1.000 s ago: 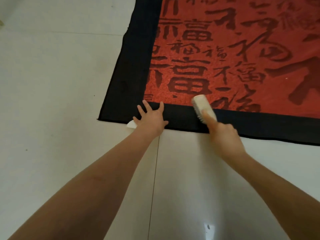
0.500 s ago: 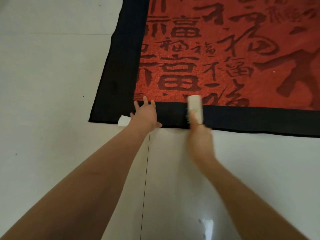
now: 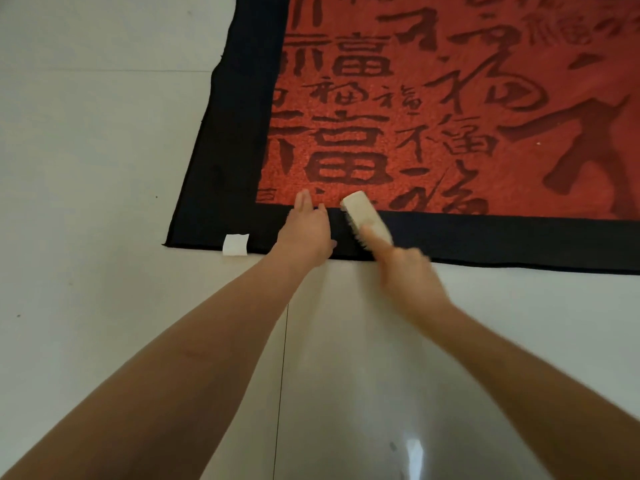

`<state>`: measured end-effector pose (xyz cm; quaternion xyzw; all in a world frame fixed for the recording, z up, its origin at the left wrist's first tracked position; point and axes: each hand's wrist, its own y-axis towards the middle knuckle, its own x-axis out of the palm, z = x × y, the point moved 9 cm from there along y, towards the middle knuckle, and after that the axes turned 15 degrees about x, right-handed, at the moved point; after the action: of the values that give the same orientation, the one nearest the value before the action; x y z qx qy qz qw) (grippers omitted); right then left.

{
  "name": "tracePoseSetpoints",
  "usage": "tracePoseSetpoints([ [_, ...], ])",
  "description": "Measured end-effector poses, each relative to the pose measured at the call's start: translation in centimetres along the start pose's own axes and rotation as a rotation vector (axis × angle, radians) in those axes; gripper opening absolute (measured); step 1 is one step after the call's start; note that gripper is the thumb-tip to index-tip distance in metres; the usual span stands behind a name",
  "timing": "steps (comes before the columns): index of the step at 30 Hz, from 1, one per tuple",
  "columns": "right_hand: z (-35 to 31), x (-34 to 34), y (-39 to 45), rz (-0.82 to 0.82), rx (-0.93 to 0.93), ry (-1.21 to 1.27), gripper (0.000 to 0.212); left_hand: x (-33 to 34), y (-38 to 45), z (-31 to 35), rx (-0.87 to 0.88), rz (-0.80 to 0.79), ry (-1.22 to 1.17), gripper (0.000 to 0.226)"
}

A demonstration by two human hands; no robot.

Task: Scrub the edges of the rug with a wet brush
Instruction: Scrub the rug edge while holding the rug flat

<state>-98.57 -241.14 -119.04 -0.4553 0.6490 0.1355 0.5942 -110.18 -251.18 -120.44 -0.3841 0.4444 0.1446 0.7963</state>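
Gripping the pale brush (image 3: 366, 217) by its near end, the right hand (image 3: 407, 271) has its fingers wrapped round the body — blurred with motion, so how each finger lies cannot be made out. Bristles face down onto the black border (image 3: 485, 237) of the rug (image 3: 450, 116), the brush angled with its far tip just over the red field's edge. Half a second ago it stood nearly straight across the border; now it is tilted leftward and sits nearer the left hand, which reads as a stroke worked back toward the corner. The left hand (image 3: 306, 230) lies flat just beside the brush, fingers straight and close together where a second ago they were spread, pressing the border down. With the view shifted, the white tag (image 3: 235, 244) on the rug's near edge now shows in full. Judging from this, scrubbing of the near edge is under way on the white tiled floor (image 3: 104, 133) — most of that border to the right looks yet to do.
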Motion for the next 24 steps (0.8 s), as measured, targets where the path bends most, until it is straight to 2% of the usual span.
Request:
tracePoseSetpoints([
  [2,4.4,-2.6,1.9,0.04,0.163,-0.082,0.076,-0.1,0.4,0.4,-0.003,0.002,-0.009,0.082],
  [4,5.0,-3.2,1.7,0.105,0.327,0.046,0.064,-0.4,0.6,0.8,-0.02,-0.013,-0.022,0.082],
  [6,0.5,-0.3,0.1,0.01,0.293,0.178,0.055,-0.8,0.8,1.0,-0.006,-0.001,-0.022,0.069],
  [8,-3.5,2.4,-1.7,-0.078,0.121,0.204,0.065,-1.4,0.9,0.9,0.011,0.044,0.018,0.048],
  [9,-3.9,2.4,-1.8,-0.066,0.05,0.158,0.069,-1.4,0.9,0.8,0.014,0.042,0.034,0.046],
  [10,-3.0,1.5,-1.1,-0.026,0.011,0.06,0.069,-1.3,0.8,0.6,0.009,0.018,0.036,0.051],
  [12,2.2,-1.2,1.2,0.022,0.126,-0.097,0.061,-0.9,0.8,0.6,0.006,-0.018,0.019,0.06],
  [13,5.0,-2.7,1.9,0.056,0.237,-0.101,0.059,-0.9,0.8,0.9,0.006,-0.021,0.01,0.061],
  [15,6.7,-3.3,1.5,0.102,0.369,0.056,0.06,-0.6,0.7,1.6,0.009,-0.035,-0.014,0.065],
  [17,3.2,-1.1,-0.3,0.022,0.333,0.173,0.051,0.2,0.6,2.8,0.023,-0.087,-0.071,0.081],
  [18,1.2,0.2,-1.1,-0.021,0.251,0.193,0.052,0.6,0.5,3.0,0.013,-0.112,-0.099,0.086],
  [20,-0.5,0.8,-1.6,-0.036,0.065,0.143,0.069,0.7,0.8,3.1,0.001,-0.117,-0.112,0.087],
  [21,0.8,-0.3,-1.0,-0.006,0.039,0.056,0.075,0.9,0.9,3.0,0.004,-0.119,-0.113,0.085],
  [22,3.1,-1.5,0.1,0.015,0.061,-0.009,0.077,1.0,1.0,2.7,0.01,-0.12,-0.108,0.084],
  [24,9.1,-4.4,1.4,0.076,0.282,0.009,0.076,1.0,1.3,2.7,0.034,-0.126,-0.086,0.089],
])
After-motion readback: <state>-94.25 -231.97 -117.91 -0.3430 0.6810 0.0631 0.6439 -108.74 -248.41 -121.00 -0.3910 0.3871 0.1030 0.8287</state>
